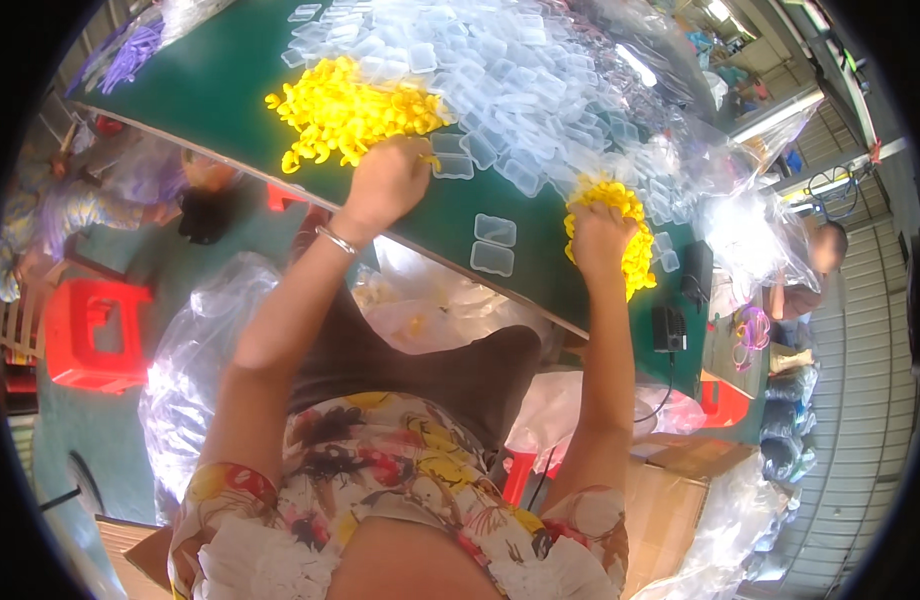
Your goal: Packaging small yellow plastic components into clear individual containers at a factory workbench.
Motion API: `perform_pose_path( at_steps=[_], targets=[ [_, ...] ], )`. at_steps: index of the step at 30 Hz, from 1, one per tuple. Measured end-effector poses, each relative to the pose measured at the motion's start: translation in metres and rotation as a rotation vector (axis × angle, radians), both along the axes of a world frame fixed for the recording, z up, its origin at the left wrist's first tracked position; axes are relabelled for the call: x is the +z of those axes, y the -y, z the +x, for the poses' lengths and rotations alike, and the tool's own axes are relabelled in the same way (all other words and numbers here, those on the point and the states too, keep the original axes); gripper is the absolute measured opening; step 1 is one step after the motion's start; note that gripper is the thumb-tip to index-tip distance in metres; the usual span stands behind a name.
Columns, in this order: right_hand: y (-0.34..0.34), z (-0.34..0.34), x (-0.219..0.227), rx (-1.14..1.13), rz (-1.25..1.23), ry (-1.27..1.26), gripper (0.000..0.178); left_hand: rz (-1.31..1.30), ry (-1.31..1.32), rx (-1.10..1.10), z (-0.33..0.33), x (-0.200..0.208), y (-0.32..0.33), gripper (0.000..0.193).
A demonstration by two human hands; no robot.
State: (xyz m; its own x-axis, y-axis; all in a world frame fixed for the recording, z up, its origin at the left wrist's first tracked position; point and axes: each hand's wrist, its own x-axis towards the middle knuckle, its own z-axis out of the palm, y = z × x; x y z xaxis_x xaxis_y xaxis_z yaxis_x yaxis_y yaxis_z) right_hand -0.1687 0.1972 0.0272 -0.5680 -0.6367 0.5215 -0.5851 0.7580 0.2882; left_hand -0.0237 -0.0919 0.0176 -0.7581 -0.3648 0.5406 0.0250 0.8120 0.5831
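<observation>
My left hand (pixel 390 180) is closed beside the larger pile of small yellow plastic pieces (pixel 345 110). A yellow piece (pixel 433 161) shows at its fingertips, over an opened clear plastic box (pixel 453 165). My right hand (pixel 601 238) has its fingers bent down into a smaller yellow pile (pixel 635 262); its fingertips are hidden among the pieces. Between my hands another small clear box (pixel 494 230) lies opened flat, its two halves side by side near the table edge. Beyond my hands spreads a large heap of clear boxes (pixel 510 85).
Purple strips (pixel 133 52) lie at the far left of the green table (pixel 215 75). Two black devices, one a corded adapter (pixel 668 328), sit at the right. A red stool (pixel 97 335) and a plastic bag (pixel 205 375) are on the left; a cardboard box (pixel 670 510) stands lower right. Other people sit nearby.
</observation>
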Motion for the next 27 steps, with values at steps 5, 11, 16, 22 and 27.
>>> perform_pose_path(
  at_steps=[5, 11, 16, 22, 27],
  targets=[
    [0.007, -0.004, 0.022, -0.012, 0.268, 0.236, 0.014, 0.206, -0.106, -0.178, 0.024, -0.004, -0.052, 0.014],
    [0.000, -0.011, 0.021, 0.096, 0.238, 0.304, 0.013, 0.332, -0.058, -0.275, 0.034, -0.014, -0.093, 0.013],
    [-0.006, -0.013, 0.021, 0.232, 0.150, 0.341, 0.013, 0.184, -0.082, -0.232, 0.032, -0.021, -0.102, 0.014],
    [-0.008, -0.017, 0.023, 0.330, 0.145, 0.364, 0.016, 0.117, -0.106, -0.233, 0.034, -0.019, -0.104, 0.015],
    [0.001, -0.010, 0.019, 0.423, -0.226, 0.296, 0.014, 0.100, -0.143, -0.241, 0.036, -0.021, -0.107, 0.015]
  ],
)
